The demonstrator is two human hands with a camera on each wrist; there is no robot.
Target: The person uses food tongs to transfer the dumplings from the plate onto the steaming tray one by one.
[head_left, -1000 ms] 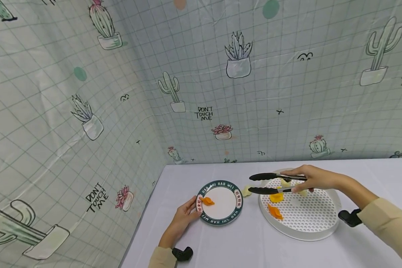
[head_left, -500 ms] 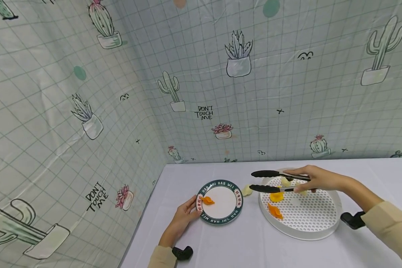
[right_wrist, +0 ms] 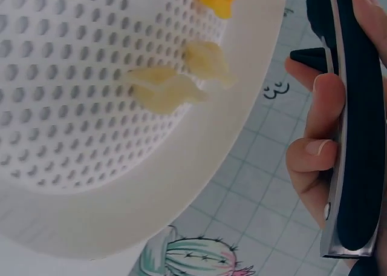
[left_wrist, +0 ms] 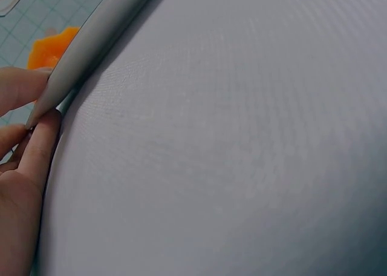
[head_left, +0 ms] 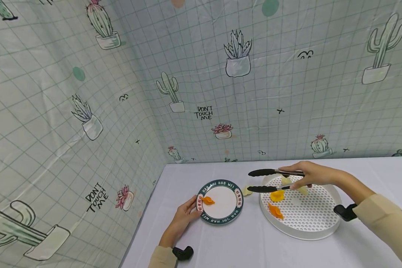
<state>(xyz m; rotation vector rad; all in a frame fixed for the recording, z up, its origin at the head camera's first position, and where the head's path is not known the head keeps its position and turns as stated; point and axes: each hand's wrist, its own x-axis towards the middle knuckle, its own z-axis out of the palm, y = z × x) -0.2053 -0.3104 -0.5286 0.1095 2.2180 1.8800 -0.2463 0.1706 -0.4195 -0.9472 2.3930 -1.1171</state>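
My left hand (head_left: 184,216) pinches the left rim of a green-edged plate (head_left: 224,203), thumb above and fingers beneath in the left wrist view. One orange dumpling-shaped piece (head_left: 208,200) lies on that plate. Held in my right hand (head_left: 316,175) are black-tipped metal tongs (head_left: 262,172), their arms spread with nothing between them. They hover over the far left part of a white perforated tray (head_left: 309,214). Inside the tray are a yellow piece (head_left: 277,195), an orange piece (head_left: 275,211) and two pale pieces (right_wrist: 166,89). Another pale piece (head_left: 246,191) sits outside, beside the lower tong tip.
A white cloth covers the table (head_left: 248,242). Cactus-printed grid curtains (head_left: 254,93) rise behind it and along its left side. The plate stands left of the tray, with a narrow gap between them. Black wrist devices (head_left: 183,253) are worn on both arms.
The right hand has risen slightly and shifted a little left with the tongs, uncovering more of the pale pieces in the tray. Left hand and plate stay put.
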